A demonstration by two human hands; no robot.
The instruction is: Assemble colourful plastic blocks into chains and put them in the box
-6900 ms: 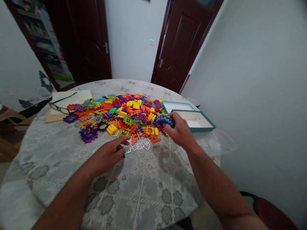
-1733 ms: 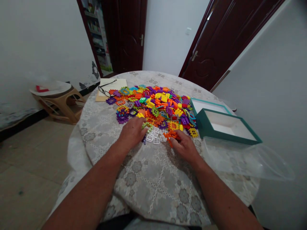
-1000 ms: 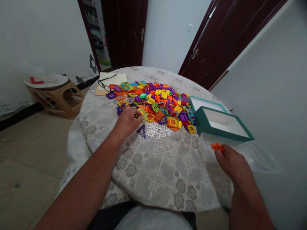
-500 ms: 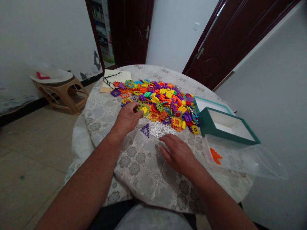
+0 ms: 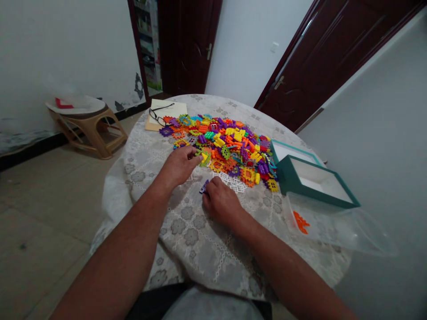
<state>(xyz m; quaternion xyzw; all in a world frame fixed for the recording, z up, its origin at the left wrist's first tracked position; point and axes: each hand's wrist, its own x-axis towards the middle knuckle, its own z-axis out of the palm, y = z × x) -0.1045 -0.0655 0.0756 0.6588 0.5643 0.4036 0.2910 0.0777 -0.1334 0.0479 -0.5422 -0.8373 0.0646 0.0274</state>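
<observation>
My left hand rests at the near left edge of a heap of plastic building pieces. Its thumb and fingers close on a green notched piece with yellow in its middle. My right hand has its fingers curled down on a purple triangular piece, largely hidden by the fingertips. White window-shaped pieces lie flat just beyond the right knuckles, partly covered by them.
A green box with a white inside stands on the right, its lid behind it. A clear plastic container holds an orange piece. Black glasses lie on paper at the far left.
My right hand has moved left and closed on the purple triangular piece. My left hand stays at the green piece. The whole view has shifted slightly.
</observation>
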